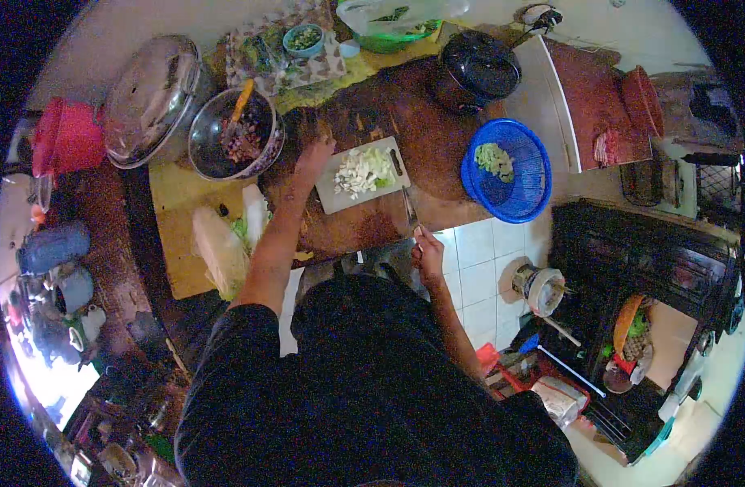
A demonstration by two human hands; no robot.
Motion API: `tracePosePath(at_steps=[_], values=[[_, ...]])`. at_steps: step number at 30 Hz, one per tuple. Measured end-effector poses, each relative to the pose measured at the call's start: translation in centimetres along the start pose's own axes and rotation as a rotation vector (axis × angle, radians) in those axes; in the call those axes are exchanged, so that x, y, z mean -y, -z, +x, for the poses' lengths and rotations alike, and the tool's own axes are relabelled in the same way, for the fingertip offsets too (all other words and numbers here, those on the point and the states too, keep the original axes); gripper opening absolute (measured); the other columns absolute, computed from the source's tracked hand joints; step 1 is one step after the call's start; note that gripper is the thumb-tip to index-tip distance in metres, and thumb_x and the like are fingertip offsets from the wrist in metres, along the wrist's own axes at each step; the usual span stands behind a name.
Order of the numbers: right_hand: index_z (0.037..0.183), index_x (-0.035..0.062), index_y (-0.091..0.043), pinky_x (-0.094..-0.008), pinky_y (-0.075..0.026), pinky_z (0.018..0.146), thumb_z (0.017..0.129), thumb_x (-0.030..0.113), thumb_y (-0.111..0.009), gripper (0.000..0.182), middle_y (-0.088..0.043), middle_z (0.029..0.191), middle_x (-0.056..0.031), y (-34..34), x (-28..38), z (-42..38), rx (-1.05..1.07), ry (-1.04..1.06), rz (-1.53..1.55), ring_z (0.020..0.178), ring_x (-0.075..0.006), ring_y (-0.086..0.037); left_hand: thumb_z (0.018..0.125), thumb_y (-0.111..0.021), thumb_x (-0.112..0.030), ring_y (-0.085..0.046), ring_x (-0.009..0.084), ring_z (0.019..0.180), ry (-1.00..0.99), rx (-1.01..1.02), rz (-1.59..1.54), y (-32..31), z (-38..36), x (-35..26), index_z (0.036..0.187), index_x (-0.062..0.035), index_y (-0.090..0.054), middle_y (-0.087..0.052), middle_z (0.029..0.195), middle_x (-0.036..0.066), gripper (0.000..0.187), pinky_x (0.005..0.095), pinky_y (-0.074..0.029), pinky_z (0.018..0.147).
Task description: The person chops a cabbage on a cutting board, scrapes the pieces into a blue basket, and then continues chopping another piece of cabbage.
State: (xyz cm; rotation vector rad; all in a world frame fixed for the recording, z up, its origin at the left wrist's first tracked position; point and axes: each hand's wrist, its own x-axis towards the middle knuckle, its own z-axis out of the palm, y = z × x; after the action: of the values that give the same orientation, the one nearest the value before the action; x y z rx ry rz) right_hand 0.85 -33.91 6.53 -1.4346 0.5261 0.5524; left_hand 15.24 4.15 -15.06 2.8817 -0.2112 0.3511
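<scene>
Chopped pale white and light green vegetable pieces (363, 172) are heaped on a white cutting board (330, 203) on the brown table. My left hand (316, 154) is over the table at the board's left edge, its fingers blurred and pointing away from me. My right hand (427, 256) is closed around the handle of a knife (410, 209), at the table's front edge. The blade points away from me, beside the board's right corner. Left of my left forearm lie a long pale cabbage (218, 247) and a white stalk with green leaves (256, 213).
A steel bowl (200, 166) with a dark reddish mix and an orange-handled utensil stands behind left, beside a large lidded pot (152, 105). A blue basket (528, 191) holds green slices at right. Behind are a black pot (480, 71), egg trays (243, 49) and a small blue bowl (288, 47).
</scene>
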Motion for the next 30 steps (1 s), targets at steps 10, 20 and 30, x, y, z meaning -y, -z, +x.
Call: tracePosePath(at_steps=[10,20,30], values=[[0.101,0.0085,-0.065,-0.0246,-0.026,0.039,0.095,0.033,-0.061,0.025,-0.038,0.055,0.0066,-2.1,2.5,-1.2,-0.017,0.058,-0.016,0.044,-0.0053,-0.035,0.077,-0.066,-0.011,-0.067,0.0314,0.085,0.255,0.076,-0.544,17.0,0.1,-7.8,0.09,-0.0056,-0.071,-0.07,0.092,0.015,0.015,0.0406,-0.053,0.077],[0.085,0.0055,-0.061,-0.0344,-0.041,0.053,0.101,0.036,-0.046,0.037,-0.057,0.067,-0.0038,-1.0,-0.6,13.0,-0.207,0.583,-0.759,0.062,-0.0157,-0.056,0.083,-0.066,-0.029,-0.061,0.0376,0.106,0.989,0.385,-0.341,25.0,-1.8,-13.7,0.117,-0.0039,-0.062,-0.066,0.108,0.023,0.042,0.0461,-0.048,0.091],[0.095,0.0008,-0.06,-0.0499,-0.046,0.067,0.098,0.038,-0.045,0.04,-0.062,0.084,-0.0255,-5.2,3.9,14.5,-0.158,0.548,-0.74,0.079,-0.0436,-0.062,0.086,-0.061,-0.046,-0.066,0.041,0.078,0.764,0.174,-0.202,13.9,-3.9,-10.0,0.077,0.0001,-0.067,-0.063,0.068,0.021,0.047,0.0484,-0.052,0.075]])
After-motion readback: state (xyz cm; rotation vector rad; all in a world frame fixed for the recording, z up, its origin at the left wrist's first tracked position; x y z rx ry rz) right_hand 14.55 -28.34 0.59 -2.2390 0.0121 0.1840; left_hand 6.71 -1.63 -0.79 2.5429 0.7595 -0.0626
